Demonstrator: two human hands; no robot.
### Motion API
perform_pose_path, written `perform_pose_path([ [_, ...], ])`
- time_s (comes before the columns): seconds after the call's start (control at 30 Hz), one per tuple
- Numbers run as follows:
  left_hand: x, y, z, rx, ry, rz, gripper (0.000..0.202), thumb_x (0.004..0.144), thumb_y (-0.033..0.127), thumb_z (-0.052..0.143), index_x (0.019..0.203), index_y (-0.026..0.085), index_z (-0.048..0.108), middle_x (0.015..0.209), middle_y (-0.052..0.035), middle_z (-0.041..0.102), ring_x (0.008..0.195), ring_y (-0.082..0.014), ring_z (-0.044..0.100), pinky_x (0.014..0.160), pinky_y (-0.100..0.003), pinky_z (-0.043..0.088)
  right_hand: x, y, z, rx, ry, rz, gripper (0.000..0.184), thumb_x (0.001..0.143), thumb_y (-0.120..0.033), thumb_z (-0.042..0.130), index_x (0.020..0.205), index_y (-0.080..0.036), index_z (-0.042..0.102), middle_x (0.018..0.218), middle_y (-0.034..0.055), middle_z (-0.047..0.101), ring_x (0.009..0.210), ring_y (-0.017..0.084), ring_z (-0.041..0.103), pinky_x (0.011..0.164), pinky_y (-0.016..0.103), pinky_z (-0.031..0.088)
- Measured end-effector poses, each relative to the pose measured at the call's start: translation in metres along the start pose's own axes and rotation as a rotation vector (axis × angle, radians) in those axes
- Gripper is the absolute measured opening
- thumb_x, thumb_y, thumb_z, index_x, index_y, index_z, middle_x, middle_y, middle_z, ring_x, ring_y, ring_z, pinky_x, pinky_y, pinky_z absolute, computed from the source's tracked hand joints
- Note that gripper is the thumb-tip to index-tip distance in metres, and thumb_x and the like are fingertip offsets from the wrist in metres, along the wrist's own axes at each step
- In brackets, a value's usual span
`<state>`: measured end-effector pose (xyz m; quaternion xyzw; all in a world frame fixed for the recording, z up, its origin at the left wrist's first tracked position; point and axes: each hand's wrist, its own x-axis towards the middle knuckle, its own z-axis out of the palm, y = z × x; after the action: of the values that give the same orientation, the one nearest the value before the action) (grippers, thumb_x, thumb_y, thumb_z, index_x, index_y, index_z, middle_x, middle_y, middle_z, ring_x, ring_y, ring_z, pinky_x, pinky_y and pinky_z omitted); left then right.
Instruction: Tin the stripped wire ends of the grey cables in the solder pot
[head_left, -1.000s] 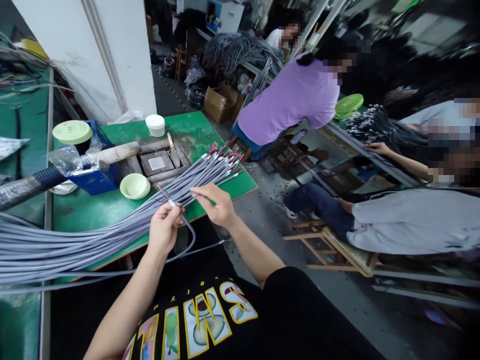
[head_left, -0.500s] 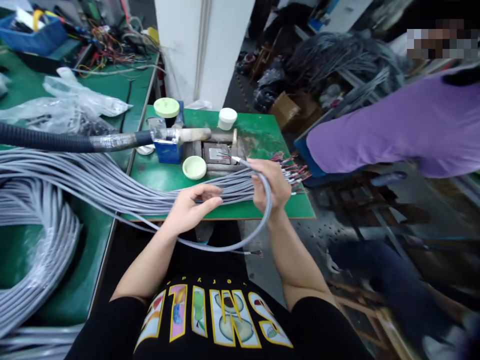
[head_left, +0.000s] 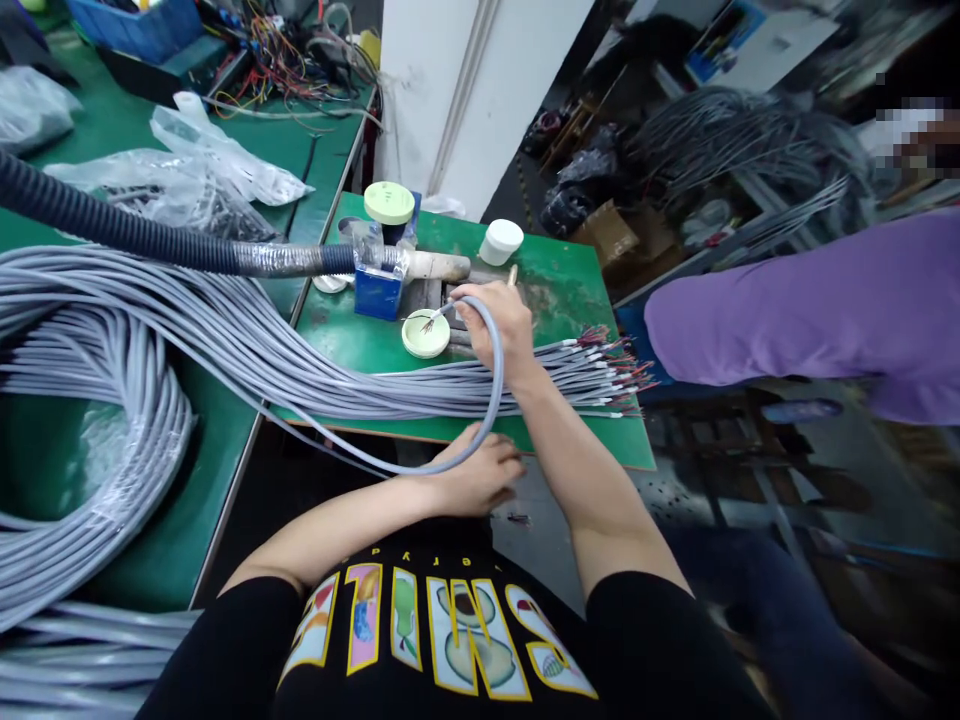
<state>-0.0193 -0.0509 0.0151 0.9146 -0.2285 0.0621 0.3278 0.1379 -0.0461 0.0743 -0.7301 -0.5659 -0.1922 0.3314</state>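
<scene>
From my remote post I view the right hand [head_left: 501, 325] pinching a grey cable [head_left: 497, 375], bowed along its axis, its stripped end [head_left: 438, 313] pointing left, now shifted over the pale dish [head_left: 427, 346]; the left hand [head_left: 480, 472] (grip: I cannot tell) has dropped apart, nearer my body.

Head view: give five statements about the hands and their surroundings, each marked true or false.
1. The right hand holds a grey cable. True.
2. The left hand grips the white tub. False: the tub stands on the green table, apart from both hands.
3. The cable's loose wires show against the pale green dish. True.
4. The cable bundle lies on the floor. False: it lies across the green table.
5. A purple shirt shows at the right. True.
</scene>
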Motion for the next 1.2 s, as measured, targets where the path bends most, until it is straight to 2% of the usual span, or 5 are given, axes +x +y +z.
perform_pose_path([
  [0.1,0.002,-0.026,0.030,0.121,0.316,-0.069,0.025,0.088,0.024,0.050,0.109,0.014,0.060,0.121,-0.0128,0.060,0.125,-0.0258,0.047,0.109,-0.046,0.029,-0.001,0.001,0.006,-0.020,-0.029,0.011,0.034,0.096,-0.042,0.039,0.097,-0.020,0.065,0.091,0.0063,0.070,0.086,0.020,0.060,0.083,0.035,0.040],
  [0.2,-0.002,-0.039,0.043,0.169,0.422,-0.029,0.023,0.089,0.022,0.048,0.107,0.015,0.060,0.119,-0.0095,0.062,0.125,-0.0226,0.047,0.109,-0.042,0.028,-0.003,0.002,0.012,-0.031,-0.059,0.028,0.034,0.096,-0.041,0.038,0.098,-0.020,0.065,0.091,0.0067,0.070,0.086,0.020,0.060,0.083,0.036,0.040],
  [0.8,-0.001,-0.041,0.045,0.203,0.379,0.002,0.020,0.090,0.023,0.046,0.097,0.018,0.063,0.110,-0.0050,0.066,0.126,-0.0216,0.046,0.111,-0.042,0.025,-0.007,0.006,0.028,-0.073,-0.135,0.046,0.032,0.096,-0.040,0.039,0.098,-0.021,0.065,0.089,0.0058,0.069,0.086,0.019,0.060,0.086,0.036,0.040],
  [1.0,-0.003,-0.040,0.044,0.171,0.359,-0.011,0.020,0.088,0.021,0.048,0.100,0.018,0.063,0.111,-0.0065,0.066,0.127,-0.0223,0.045,0.112,-0.044,0.025,-0.002,0.015,0.001,-0.126,0.033,0.043,0.033,0.097,-0.041,0.036,0.097,-0.022,0.063,0.093,0.0038,0.070,0.088,0.019,0.060,0.086,0.036,0.040],
  [1.2,-0.002,-0.037,0.041,0.177,0.336,-0.022,0.023,0.093,0.024,0.042,0.100,0.018,0.063,0.109,-0.0060,0.066,0.128,-0.0215,0.045,0.111,-0.044,0.028,-0.007,0.059,-0.027,-0.260,0.134,0.160,0.033,0.097,-0.043,0.035,0.099,-0.023,0.061,0.095,0.0038,0.068,0.090,0.021,0.060,0.084,0.037,0.040],
])
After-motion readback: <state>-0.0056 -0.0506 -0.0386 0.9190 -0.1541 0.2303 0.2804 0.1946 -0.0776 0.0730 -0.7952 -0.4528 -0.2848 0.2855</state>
